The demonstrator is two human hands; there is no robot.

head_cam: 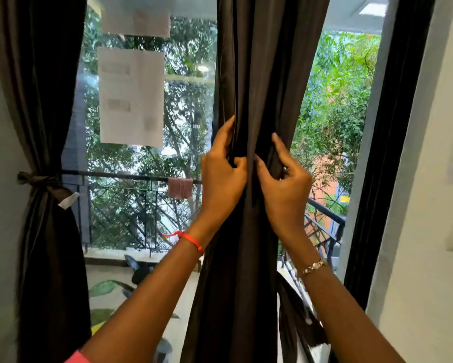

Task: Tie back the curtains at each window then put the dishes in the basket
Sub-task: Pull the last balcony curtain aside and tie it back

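Left curtain point(50, 231) done: cinched by its tie point(41, 180) at the wall. Middle curtain point(251, 74) not tied yet: left hand point(220, 174) and right hand point(285, 184) bunch it, fingers curled into the folds. Dishes, basket out of view; that part looks pending.

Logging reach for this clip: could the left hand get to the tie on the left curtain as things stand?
Probably yes. The left hand grips the middle curtain, and nothing stands between it and the tie on the left curtain. It would have to let go first.
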